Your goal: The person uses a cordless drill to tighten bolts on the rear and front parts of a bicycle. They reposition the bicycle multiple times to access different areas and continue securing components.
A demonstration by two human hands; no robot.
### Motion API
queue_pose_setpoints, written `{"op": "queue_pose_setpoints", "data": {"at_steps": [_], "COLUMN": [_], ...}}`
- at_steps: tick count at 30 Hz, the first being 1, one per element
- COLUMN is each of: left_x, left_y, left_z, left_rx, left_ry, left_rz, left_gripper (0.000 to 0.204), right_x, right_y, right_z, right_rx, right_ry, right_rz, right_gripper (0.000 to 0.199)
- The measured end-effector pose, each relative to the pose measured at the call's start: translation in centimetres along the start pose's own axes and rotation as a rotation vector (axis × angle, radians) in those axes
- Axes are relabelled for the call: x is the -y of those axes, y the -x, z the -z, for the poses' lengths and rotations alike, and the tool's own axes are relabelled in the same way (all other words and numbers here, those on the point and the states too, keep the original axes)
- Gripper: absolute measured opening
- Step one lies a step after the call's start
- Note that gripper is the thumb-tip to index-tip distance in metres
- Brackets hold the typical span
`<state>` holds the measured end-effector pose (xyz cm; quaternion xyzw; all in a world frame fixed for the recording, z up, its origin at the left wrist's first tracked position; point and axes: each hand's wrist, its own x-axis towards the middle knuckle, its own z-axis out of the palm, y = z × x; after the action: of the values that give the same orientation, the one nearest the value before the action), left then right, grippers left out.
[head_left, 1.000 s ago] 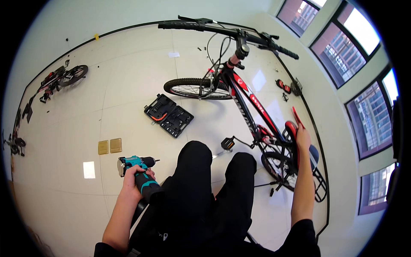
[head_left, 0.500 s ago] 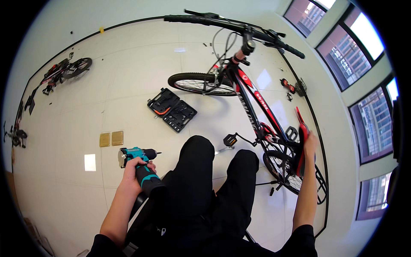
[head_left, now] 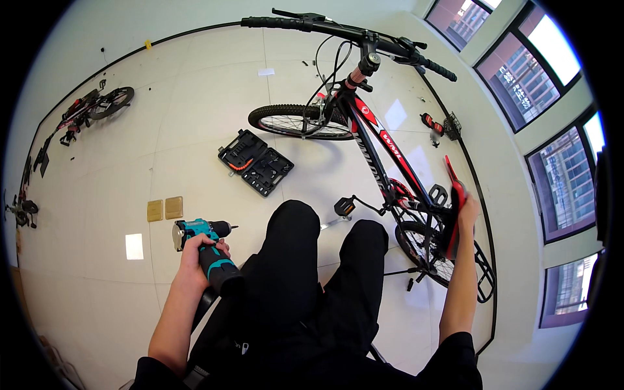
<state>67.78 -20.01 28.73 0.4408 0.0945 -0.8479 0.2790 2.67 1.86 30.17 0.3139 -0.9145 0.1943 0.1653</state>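
My left hand [head_left: 194,255] is closed round the grip of a teal and black cordless drill [head_left: 220,265], held beside my left knee. A short bit sticks out of its chuck and points right. Out to the right, my right hand [head_left: 468,213] grips the red and black saddle [head_left: 448,239] of a bicycle; its fingertips are partly hidden. The bicycle's black and red frame [head_left: 385,140] stands upright in front of me, with its handlebar [head_left: 325,27] at the far end. A crank pedal [head_left: 344,207] lies near my knees.
An open black tool case [head_left: 255,160] lies on the floor, left of the front wheel [head_left: 299,122]. Two tan square pads [head_left: 164,208] lie nearer. Another bicycle [head_left: 97,107] is at the far left. Red and black parts [head_left: 431,123] lie by the right wall, under windows [head_left: 523,84].
The whole view has shifted slightly, so everything sits a little further left and higher. Both hands keep their holds on the drill and the saddle.
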Motion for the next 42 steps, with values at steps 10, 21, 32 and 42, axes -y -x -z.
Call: {"op": "queue_pose_setpoints", "data": {"at_steps": [10, 21, 32, 42], "left_x": [-0.2, 0.1, -0.3, -0.2], "left_y": [0.4, 0.2, 0.2, 0.2], "left_z": [-0.6, -0.8, -0.9, -0.4], "left_rx": [0.002, 0.003, 0.019, -0.035], "left_ry": [-0.035, -0.039, 0.018, -0.002], "left_rz": [0.03, 0.054, 0.03, 0.059], "left_gripper": [0.021, 0.024, 0.03, 0.027], "right_x": [5.4, 9.5, 9.0, 6.7], "right_y": [-0.7, 0.1, -0.2, -1.6], "right_z": [-1.0, 1.1, 1.6, -0.5], "right_rx": [0.145, 0.206, 0.254, 0.321], "right_ry": [0.351, 0.328, 0.35, 0.396], "right_rz": [-0.017, -0.208, -0.158, -0.094], "right_gripper": [0.046, 0.054, 0.052, 0.05]}}
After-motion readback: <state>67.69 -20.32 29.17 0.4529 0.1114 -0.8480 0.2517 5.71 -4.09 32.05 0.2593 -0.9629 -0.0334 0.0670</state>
